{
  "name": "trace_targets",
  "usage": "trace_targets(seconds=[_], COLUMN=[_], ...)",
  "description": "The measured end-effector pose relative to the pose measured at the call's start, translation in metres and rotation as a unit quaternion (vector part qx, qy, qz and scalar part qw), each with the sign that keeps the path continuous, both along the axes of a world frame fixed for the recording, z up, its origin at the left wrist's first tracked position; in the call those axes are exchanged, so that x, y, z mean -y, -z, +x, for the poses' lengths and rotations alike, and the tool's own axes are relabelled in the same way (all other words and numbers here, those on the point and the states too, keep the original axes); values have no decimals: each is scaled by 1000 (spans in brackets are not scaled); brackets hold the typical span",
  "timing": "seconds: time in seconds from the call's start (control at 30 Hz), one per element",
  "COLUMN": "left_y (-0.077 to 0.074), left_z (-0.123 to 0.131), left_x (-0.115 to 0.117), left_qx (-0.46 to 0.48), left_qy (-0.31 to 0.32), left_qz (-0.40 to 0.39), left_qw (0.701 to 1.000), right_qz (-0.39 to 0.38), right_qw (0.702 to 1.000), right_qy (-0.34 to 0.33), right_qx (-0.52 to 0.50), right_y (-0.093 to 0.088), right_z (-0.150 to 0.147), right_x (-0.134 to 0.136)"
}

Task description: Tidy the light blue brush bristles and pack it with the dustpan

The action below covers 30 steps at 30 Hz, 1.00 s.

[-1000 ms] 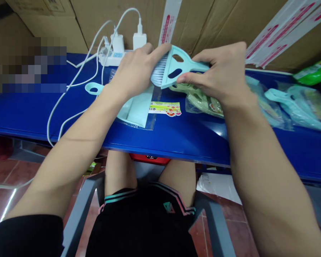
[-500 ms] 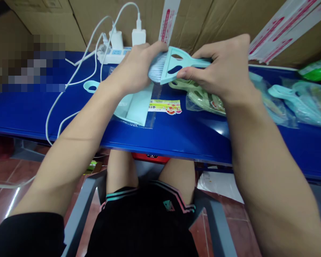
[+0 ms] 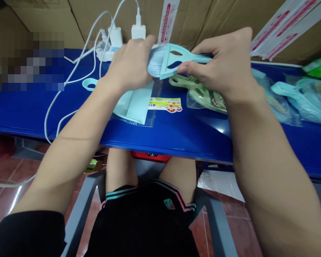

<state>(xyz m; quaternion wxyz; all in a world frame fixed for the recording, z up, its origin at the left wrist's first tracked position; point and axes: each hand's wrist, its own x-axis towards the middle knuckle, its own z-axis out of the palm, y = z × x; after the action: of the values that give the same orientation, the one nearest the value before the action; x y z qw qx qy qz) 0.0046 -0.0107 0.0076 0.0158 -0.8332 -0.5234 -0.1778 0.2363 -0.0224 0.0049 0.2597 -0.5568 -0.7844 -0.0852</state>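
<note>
My right hand (image 3: 224, 62) grips a light-blue hand brush (image 3: 176, 59) by its handle, thumb in front. The brush is held above the table with its pale bristles pointing left. At the bristle tips is my left hand (image 3: 133, 62), back towards me; its fingers are mostly hidden, and whether they touch the bristles is unclear. Below it a light-blue dustpan (image 3: 133, 109) lies on clear plastic wrapping, partly covered by the hand and forearm. The dustpan's ring-shaped handle end shows at the left. Beside the pan is a yellow-and-white printed label (image 3: 167, 105).
A wrapped green brush-and-dustpan set (image 3: 203, 94) and wrapped light-blue ones (image 3: 302, 94) lie on the blue table (image 3: 176, 137) to the right. At the back left stands a white power strip (image 3: 104, 53) with chargers and looping cables. Cardboard (image 3: 224, 21) lines the back.
My left hand has shifted slightly off the bristles, and more of them shows, looking more fanned out. My right hand keeps its grip on the brush in nearly the same place.
</note>
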Motion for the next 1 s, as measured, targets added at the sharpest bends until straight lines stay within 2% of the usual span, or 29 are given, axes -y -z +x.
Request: trace_targets(seconds=[0.3,0.47,0.73,1.0], left_y=[1,2,0,2], left_z=[-2,-5,-7,-8], left_x=[-5,-6,-8,-12], left_qx=[4,12,2,5], left_qy=[8,17,41,46], left_qz=[-28,-41,-54,-22], left_qw=[1000,999,998,999], right_qz=[1,27,22,19], right_qw=[999,999,1000,1000], right_qy=[31,3,-5,-10], right_qx=[24,19,12,3], right_y=[-1,2,3,2], right_z=[-6,-4,-2,-4], right_x=[3,1,0,2])
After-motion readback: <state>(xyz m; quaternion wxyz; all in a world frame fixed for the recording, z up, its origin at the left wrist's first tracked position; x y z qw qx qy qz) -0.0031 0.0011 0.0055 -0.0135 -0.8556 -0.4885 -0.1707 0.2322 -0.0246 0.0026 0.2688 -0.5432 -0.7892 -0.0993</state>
